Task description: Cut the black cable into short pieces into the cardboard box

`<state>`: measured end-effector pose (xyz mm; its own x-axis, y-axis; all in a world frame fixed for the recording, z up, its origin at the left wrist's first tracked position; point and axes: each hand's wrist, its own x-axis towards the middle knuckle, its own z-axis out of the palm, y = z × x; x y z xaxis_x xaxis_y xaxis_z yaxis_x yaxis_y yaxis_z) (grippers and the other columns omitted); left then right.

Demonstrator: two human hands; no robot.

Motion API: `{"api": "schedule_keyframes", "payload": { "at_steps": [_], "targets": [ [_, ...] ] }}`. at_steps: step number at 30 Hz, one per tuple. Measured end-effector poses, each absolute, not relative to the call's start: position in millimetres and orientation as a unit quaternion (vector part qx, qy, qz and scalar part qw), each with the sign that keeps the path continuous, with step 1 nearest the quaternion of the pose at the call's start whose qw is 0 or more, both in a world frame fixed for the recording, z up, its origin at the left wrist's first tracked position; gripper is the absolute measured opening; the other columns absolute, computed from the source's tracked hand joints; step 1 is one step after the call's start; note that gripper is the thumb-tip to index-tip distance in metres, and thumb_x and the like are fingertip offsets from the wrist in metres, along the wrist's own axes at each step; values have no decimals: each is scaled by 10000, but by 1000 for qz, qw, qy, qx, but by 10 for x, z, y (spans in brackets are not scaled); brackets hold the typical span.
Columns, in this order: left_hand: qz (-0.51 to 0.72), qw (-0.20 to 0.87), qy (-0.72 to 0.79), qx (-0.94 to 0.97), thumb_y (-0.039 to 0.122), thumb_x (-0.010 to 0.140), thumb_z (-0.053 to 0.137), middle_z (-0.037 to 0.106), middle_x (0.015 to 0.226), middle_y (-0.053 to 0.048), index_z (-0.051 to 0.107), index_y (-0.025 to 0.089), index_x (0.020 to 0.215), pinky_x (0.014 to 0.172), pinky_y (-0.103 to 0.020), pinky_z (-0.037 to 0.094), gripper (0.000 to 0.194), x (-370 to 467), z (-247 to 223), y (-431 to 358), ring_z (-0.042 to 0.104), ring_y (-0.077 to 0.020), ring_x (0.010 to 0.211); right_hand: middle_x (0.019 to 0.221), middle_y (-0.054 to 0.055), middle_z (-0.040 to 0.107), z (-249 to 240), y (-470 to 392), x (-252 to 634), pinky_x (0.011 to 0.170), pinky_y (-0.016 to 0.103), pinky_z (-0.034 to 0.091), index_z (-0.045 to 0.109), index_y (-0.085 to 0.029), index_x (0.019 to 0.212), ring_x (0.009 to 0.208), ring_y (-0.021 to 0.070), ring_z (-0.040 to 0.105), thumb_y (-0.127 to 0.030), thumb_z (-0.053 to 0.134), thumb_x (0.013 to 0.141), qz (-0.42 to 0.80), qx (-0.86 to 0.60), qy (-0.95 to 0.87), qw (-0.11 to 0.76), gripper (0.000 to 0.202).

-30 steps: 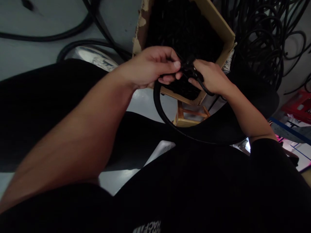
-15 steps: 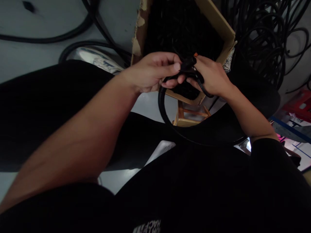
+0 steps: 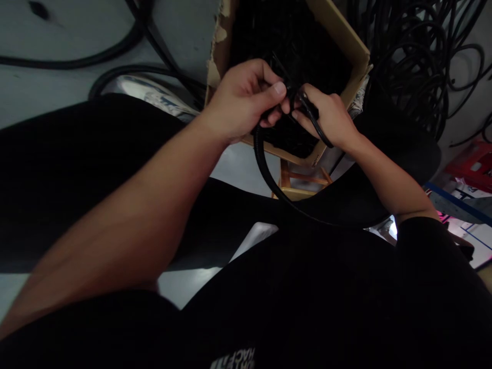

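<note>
My left hand (image 3: 251, 100) is closed, thumb and fingers pinching the end of a black ribbed hose (image 3: 263, 164). From there the hose curves down toward my lap, where it is lost against dark clothing. My right hand (image 3: 332, 115) is wrapped around a black-handled tool (image 3: 317, 123) that looks like pliers; a shiny bit shows near its joint. Its working end meets the dark hose end between my hands, too dark to make out exactly. Both hands are over an open cardboard box (image 3: 355, 43) full of small black pieces.
A wooden stool (image 3: 303, 192) stands under the box. Coiled black hoses (image 3: 417, 61) lie at the right, and a thick black hose (image 3: 96, 59) crosses the floor at the left. A red crate (image 3: 472, 164) is at far right.
My left hand has risen slightly and its grip has shifted on the hose end. The tool's handle has turned in my right hand, and the black piece between the hands is less visible.
</note>
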<state>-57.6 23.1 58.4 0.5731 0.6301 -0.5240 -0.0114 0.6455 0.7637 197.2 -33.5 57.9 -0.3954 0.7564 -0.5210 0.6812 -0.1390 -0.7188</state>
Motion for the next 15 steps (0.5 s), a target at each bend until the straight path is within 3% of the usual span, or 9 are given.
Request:
{"api": "schedule_keyframes", "payload": {
  "at_steps": [3,8,13,15],
  "targets": [
    [140,839,401,339,452,981,1079,806,860,24,629,289,953,589,-297,304,480,-648,654,299,492,-119,637,1382,83,928,655,-288,2040,1170,476,673,767,-307,1479,1330,341,863,-556,752,1211,464,-568,-680,15,366],
    [28,885,365,289,508,896,1162,732,822,-20,746,238,965,536,-306,197,500,-703,721,343,379,-89,603,1582,138,865,871,-205,2040,1214,461,652,756,-256,1400,1452,358,805,-263,775,1097,433,-505,-746,-16,303],
    [15,898,352,264,519,836,1182,673,761,-2,818,228,1003,475,-308,149,495,-731,695,359,295,-85,568,1192,79,893,951,-233,2051,990,417,616,823,-230,1444,1070,292,824,-342,774,1128,440,-521,-731,-37,338],
    [25,902,346,256,524,830,1193,674,772,-3,836,232,1011,492,-324,148,496,-731,691,345,301,-96,582,1185,60,889,909,-277,2081,992,398,616,830,-236,1454,1063,273,819,-374,804,1120,442,-528,-725,-25,362]
  ]
}}
